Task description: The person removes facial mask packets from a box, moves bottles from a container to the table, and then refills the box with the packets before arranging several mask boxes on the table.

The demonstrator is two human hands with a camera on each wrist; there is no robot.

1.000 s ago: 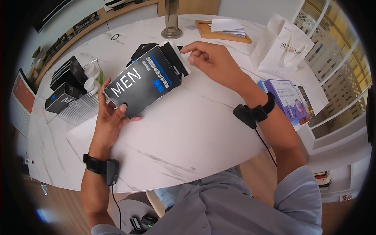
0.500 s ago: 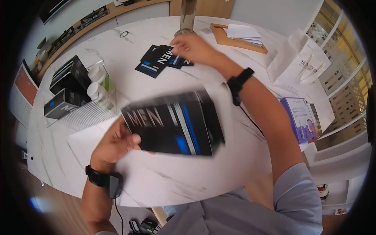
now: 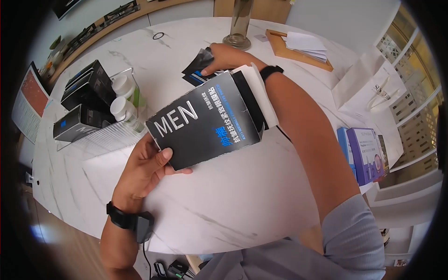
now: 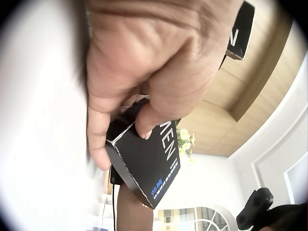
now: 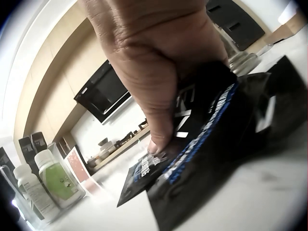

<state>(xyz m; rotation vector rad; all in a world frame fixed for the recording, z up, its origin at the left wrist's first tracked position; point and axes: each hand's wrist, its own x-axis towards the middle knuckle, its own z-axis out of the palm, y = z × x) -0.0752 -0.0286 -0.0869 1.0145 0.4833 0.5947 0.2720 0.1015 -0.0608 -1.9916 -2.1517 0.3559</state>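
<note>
My left hand (image 3: 144, 170) grips the lower left corner of a black MEN box (image 3: 205, 123), thumb on its printed face. The box tilts up to the right, its white end flap (image 3: 262, 95) standing open. Behind it my right hand (image 3: 227, 58) pinches black sachets (image 3: 198, 67) just over the table, partly hidden by the box. In the right wrist view the thumb presses on the sachets (image 5: 207, 139), which fan out in several layers. The left wrist view shows the thumb and fingers around the box (image 4: 149, 159).
At the left a wire rack (image 3: 93, 137) holds black boxes (image 3: 88, 88) and white bottles (image 3: 122, 107). A glass vase (image 3: 238, 39) and a wooden tray (image 3: 298, 53) with papers stand at the back. On the right are a white paper bag (image 3: 361, 88) and a purple box (image 3: 366, 156).
The box moved down and right, and was swung so its flapped end points up right. My right hand left the box's open end, reached to the sachets and now has hold of them.
</note>
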